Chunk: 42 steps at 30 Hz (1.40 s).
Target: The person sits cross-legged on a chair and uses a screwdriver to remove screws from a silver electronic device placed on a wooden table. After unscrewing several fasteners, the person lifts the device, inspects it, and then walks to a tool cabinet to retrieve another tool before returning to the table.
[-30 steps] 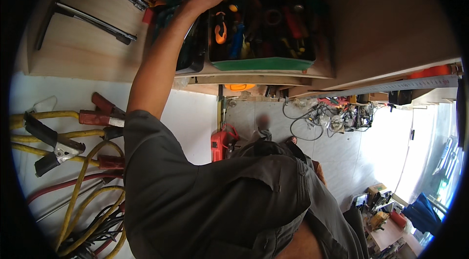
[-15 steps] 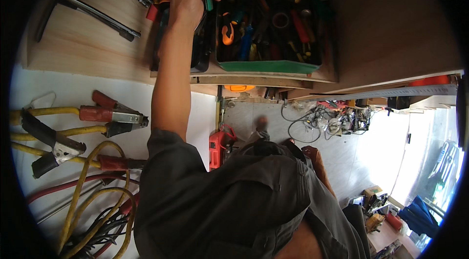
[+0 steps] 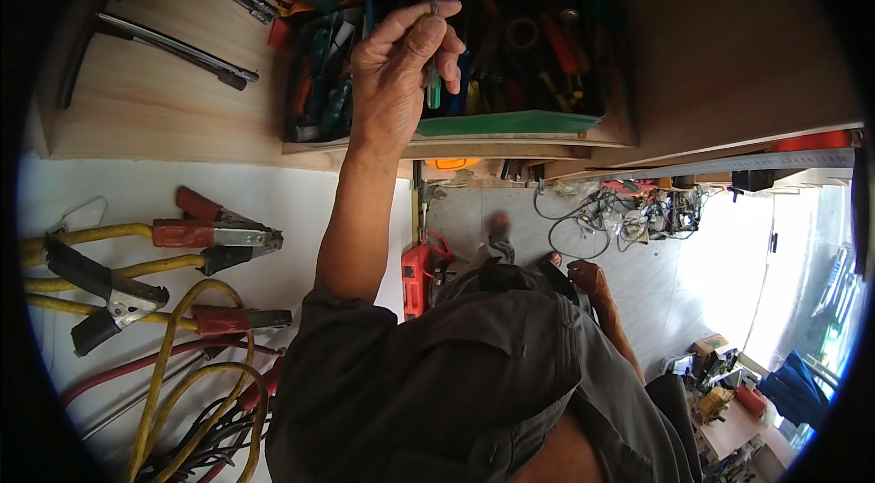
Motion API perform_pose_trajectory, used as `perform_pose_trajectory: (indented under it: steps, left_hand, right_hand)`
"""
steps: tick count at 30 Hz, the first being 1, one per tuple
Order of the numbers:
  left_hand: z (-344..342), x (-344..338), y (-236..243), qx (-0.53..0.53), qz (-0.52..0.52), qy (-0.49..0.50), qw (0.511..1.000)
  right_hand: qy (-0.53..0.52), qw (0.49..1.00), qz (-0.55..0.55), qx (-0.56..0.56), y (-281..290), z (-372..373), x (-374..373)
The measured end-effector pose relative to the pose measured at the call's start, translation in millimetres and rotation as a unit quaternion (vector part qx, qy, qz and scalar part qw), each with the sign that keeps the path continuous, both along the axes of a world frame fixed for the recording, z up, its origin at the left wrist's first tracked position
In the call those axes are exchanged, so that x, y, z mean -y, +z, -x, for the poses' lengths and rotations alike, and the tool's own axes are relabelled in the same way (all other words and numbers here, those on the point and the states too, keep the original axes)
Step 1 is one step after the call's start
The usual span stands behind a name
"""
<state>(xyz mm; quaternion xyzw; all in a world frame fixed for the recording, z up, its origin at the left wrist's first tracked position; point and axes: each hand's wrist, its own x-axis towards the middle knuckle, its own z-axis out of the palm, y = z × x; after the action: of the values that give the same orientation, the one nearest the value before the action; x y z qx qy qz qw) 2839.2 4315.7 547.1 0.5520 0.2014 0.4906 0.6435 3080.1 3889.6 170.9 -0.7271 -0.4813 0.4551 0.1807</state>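
My left hand (image 3: 406, 55) is raised over the toolbox, its thumb and fingers closed on a small screwdriver. The screwdriver's clear green handle (image 3: 434, 89) hangs below the fingers, and a bit of its shaft shows at the fingertips. Beneath and beyond the hand is a green-rimmed tray (image 3: 510, 124) crowded with hand tools, among them red, blue and yellow handles in shadow. To the left of my wrist, a dark compartment (image 3: 324, 73) holds more tools. Down by my side hangs my right hand (image 3: 585, 275), small and dark in view; its fingers cannot be made out.
Two black-and-chrome bars (image 3: 173, 47) lie on the wooden shelf at the left. Below them, jumper-cable clamps (image 3: 118, 296) and yellow cables rest on a white surface. A steel ruler (image 3: 775, 161) runs along the right shelf edge. Tangled wires (image 3: 611, 214) and a red case (image 3: 416, 278) are on the floor.
My left hand has moved right and nearer to me, from the far side of the left compartment to above the green tray's left part, carrying the screwdriver. The left compartment's tools now show.
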Motion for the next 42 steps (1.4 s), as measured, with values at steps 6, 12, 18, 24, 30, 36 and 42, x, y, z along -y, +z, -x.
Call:
perform_pose_trajectory:
  steps: [6, 12, 18, 24, 30, 36, 42]
  left_hand:
    - [13, 2, 6, -0.015, -0.003, 0.051, 0.999]
    - [-3, 18, 18, -0.063, 0.061, 0.031, 0.996]
    - [-42, 124, -25, -0.127, 0.079, -0.157, 0.976]
    - [-98, 249, -80, -0.228, 0.186, -0.312, 0.903]
    - [-140, 351, -118, -0.246, 0.222, -0.46, 0.824]
    - [-214, 497, -130, -0.247, 0.162, -0.56, 0.774]
    - [-246, 671, -97, -0.296, 0.178, -0.705, 0.62]
  right_hand:
    - [-0.034, 0.997, -0.053, -0.037, 18, -1, 9]
    - [-0.059, 0.998, -0.025, -0.021, 1, 8, 33]
    - [0.003, 0.992, -0.093, 0.085, -4, 12, 25]
    - [-0.176, 0.983, -0.052, 0.024, 78, 28, 22]
    - [-0.315, 0.891, -0.142, -0.294, 147, 29, 114]
    - [-0.383, 0.805, -0.248, -0.38, 189, 28, 252]
    - [-0.545, 0.744, -0.317, -0.223, 230, 56, 401]
